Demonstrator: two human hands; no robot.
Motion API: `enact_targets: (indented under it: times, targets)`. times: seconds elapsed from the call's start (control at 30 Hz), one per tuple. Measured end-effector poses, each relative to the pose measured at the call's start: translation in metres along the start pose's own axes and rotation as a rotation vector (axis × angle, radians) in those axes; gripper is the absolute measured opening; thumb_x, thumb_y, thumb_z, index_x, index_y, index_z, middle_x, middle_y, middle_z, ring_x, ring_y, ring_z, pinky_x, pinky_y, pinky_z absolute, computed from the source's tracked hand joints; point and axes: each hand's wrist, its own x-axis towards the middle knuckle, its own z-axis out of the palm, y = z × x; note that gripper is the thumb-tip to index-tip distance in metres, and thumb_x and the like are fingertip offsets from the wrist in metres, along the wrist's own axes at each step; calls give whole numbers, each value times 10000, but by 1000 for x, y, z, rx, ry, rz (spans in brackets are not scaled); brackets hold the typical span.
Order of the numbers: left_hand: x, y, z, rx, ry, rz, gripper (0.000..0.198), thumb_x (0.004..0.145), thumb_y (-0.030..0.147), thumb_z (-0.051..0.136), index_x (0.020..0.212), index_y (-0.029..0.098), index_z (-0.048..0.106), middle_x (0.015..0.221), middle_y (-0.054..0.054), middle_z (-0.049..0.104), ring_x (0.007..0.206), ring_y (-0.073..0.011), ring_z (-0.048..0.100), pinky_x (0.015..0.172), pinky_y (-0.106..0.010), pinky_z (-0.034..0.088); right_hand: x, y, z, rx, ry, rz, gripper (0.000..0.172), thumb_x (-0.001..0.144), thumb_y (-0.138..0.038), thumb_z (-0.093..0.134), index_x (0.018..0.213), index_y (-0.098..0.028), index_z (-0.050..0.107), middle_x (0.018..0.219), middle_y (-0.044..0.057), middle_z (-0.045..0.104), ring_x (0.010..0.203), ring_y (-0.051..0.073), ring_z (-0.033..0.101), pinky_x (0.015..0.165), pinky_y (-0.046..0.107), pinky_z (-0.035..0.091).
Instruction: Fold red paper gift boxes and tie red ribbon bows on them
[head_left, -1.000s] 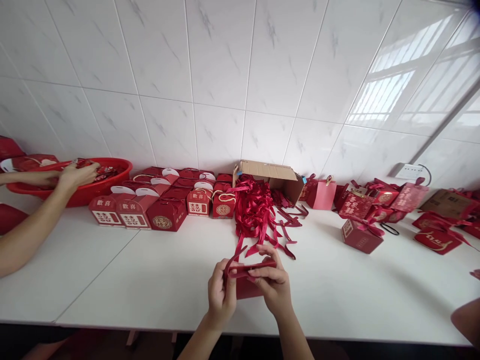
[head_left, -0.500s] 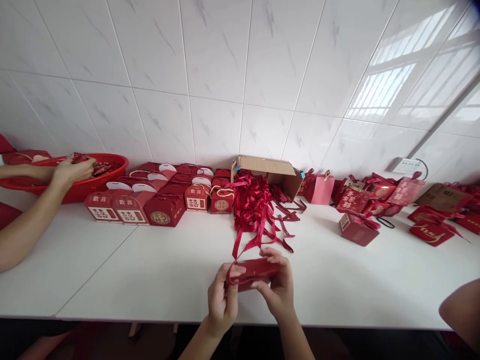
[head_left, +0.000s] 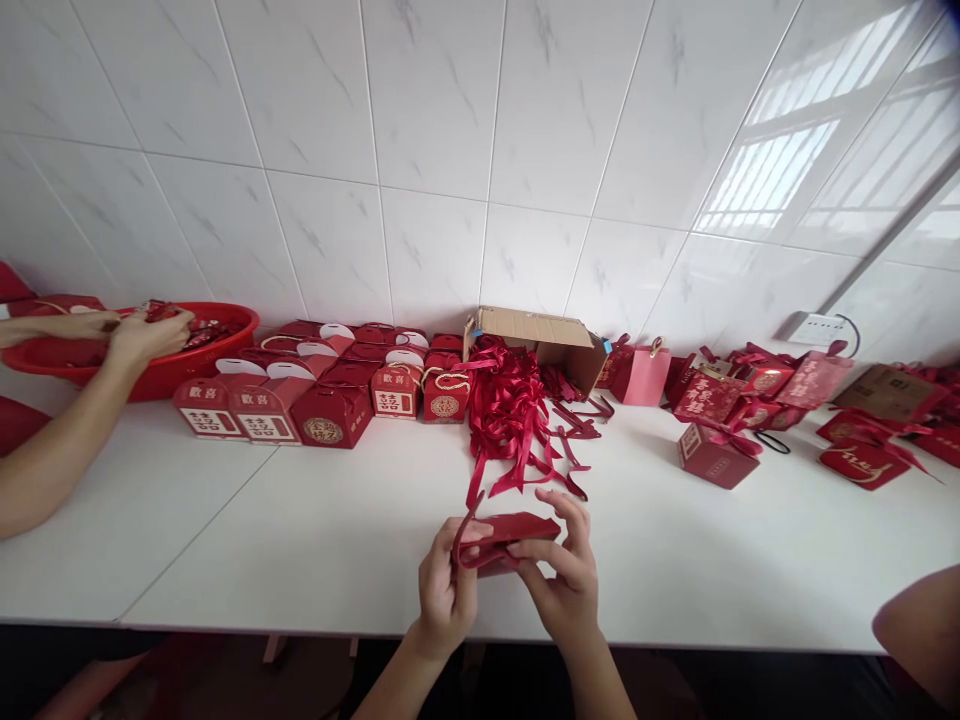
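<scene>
Dark-red folded card box (head_left: 517, 525) being pinched by fingers of left hand (head_left: 445, 588) + right hand (head_left: 564, 582); creases being risked by over-squeezing.

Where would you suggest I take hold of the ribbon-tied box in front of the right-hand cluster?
The ribbon-tied box is probably best gripped by its flat side walls, below the soft-looking bow, from the near side: other boxes stand close behind it.

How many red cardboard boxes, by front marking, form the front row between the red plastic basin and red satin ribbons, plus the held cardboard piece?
White-labelled red cardboard boxes: 3
Red cardboard boxes with round gold emblem: 2
Held red cardboard piece: 1
Total: 6
</scene>
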Motion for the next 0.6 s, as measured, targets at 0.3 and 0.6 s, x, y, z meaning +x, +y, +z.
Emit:
enact_targets:
  times: [0.3, 0.6]
  targets:
    - [-2, 0, 0, -7, -3, -23, 153, 935, 162, 413, 1028, 198, 530, 977, -94, 655, 933, -196, 648, 763, -305, 560, -7, 0, 4, -18, 10, 71, 114, 852, -176, 626, 871, -259, 701, 1271, 76, 517, 1177, 294, 436, 943, 543, 391]
    - [1, 3, 0, -60, -8, -18, 168, 926, 156, 424, 1037, 207, 540, 962, -91, 655, 907, -203, 654, 746, -310, 564, -3, 1, -1, -30, -23, 0, 196, 841, -102, 592, 871, -266, 695, 1262, 64, 511, 1191, 301, 407, 933, 539, 400]
